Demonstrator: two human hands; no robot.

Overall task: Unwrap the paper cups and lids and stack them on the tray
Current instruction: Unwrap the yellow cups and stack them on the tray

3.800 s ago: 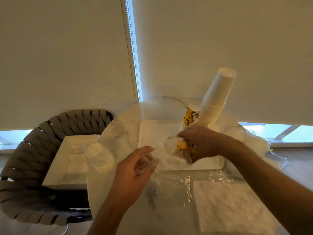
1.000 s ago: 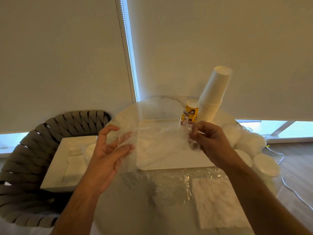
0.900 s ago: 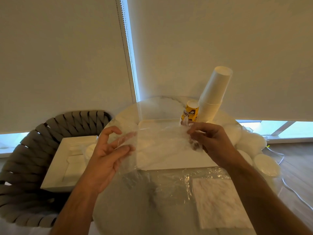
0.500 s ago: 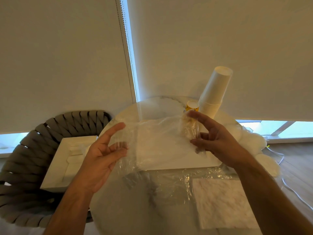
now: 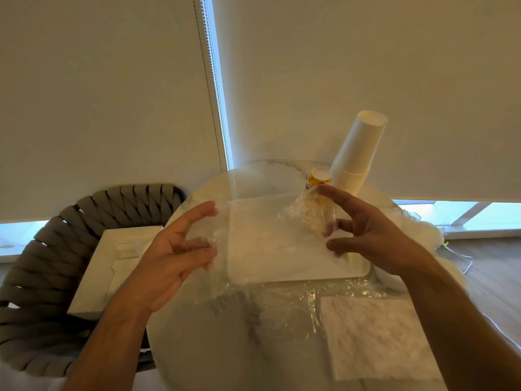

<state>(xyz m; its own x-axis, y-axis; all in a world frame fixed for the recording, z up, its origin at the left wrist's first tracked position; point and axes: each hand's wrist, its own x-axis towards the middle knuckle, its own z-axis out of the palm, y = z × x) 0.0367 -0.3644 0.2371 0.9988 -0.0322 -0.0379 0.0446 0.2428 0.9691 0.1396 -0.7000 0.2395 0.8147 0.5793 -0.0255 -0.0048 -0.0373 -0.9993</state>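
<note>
Above table (image 5: 197,348), both hands (image 5: 174,258) (image 5: 369,235) stretch plastic wrap (image 5: 262,235) left-right.

Dim, soft window light; wide-angle warping, slight blur.

Pale roller blinds (image 5: 338,66) cover the windows, with a bead chain (image 5: 207,80) hanging between them. Daylight shows below the blinds. A grey woven chair (image 5: 33,272) stands beside the round marble bench (image 5: 197,348). Wood floor (image 5: 493,277) lies at right.
</note>
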